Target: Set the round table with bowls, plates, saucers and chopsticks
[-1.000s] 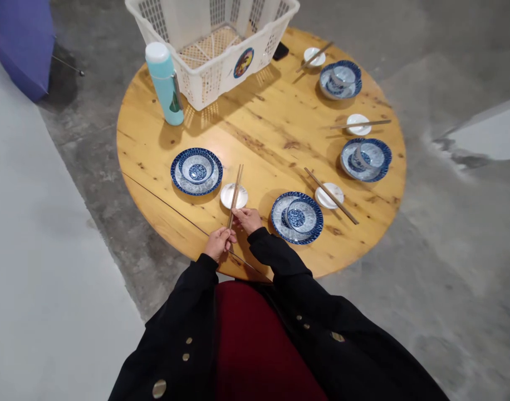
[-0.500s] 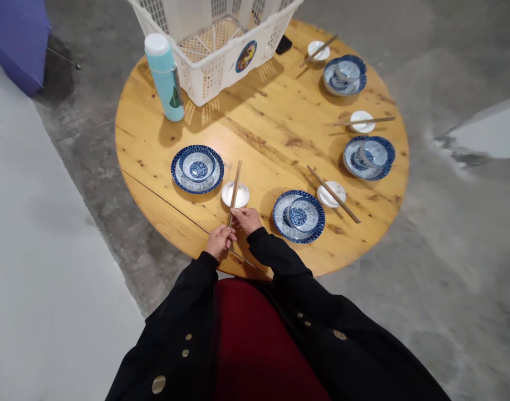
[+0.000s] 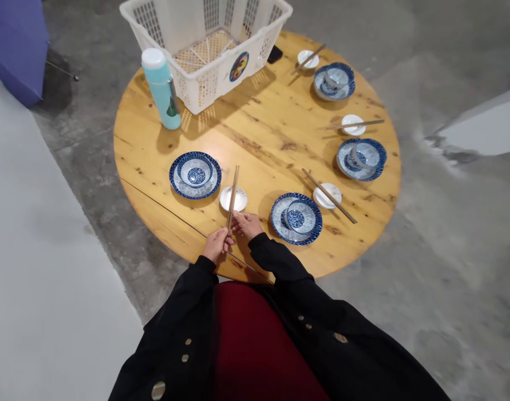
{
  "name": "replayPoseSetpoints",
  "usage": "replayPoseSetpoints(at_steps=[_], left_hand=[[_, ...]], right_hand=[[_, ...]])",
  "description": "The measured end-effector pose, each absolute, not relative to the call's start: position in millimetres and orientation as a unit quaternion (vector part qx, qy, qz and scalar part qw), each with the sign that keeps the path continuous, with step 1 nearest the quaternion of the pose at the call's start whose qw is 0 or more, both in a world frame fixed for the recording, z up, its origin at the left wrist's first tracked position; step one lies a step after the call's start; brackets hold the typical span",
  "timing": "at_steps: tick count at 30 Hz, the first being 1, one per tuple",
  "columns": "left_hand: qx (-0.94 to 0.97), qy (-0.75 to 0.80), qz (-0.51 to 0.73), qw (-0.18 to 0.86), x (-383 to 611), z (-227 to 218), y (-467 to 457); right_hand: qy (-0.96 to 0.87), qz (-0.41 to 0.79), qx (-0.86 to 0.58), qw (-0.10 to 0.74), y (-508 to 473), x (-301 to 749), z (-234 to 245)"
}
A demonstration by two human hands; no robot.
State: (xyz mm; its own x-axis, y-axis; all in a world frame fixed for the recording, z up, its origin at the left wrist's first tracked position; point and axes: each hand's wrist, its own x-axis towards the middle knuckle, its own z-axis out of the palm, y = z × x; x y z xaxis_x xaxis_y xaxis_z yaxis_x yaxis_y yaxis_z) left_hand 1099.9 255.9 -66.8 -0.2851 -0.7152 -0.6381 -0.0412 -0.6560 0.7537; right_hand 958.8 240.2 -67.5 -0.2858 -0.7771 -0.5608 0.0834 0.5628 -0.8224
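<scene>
A pair of wooden chopsticks (image 3: 234,192) slants over a small white dish (image 3: 239,199) near the table's front edge. My left hand (image 3: 217,243) is closed on their near end. Just to their right is my right hand (image 3: 248,225), its fingertips a little apart and beside the sticks; whether they touch cannot be made out. Left of the dish sits a blue-and-white plate (image 3: 175,186) with a patterned bowl (image 3: 196,167) on it. On the right another such plate (image 3: 280,225) bears a tilted bowl (image 3: 303,217).
The round wooden table (image 3: 255,145) carries a white plastic basket (image 3: 213,89), a turquoise flask (image 3: 161,92) and a black phone (image 3: 275,54) at the back. Along the right are more plates with bowls, and small dishes (image 3: 350,131) with chopsticks across them. A purple umbrella (image 3: 16,50) is at far left.
My right hand's fingers have loosened from the chopsticks and shifted slightly right. The left hand keeps its hold. The view has shifted a little, so the table sits slightly lower and further left.
</scene>
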Motion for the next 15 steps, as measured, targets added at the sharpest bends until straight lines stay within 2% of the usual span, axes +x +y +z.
replayPoseSetpoints(at_steps=[9,13,15], left_hand=[[0.591,-0.382,-0.650,0.288,1158.1,-59.6,253.6],[0.620,-0.377,-0.625,0.287,1192.3,-66.5,252.4],[0.621,-0.375,-0.627,0.284,1200.8,-73.5,246.6]], right_hand=[[0.686,-0.406,-0.257,0.547,329.2,957.0,-60.4],[0.699,-0.360,-0.204,0.582,363.0,969.8,-75.9],[0.705,-0.372,-0.191,0.573,363.4,973.4,-84.1]])
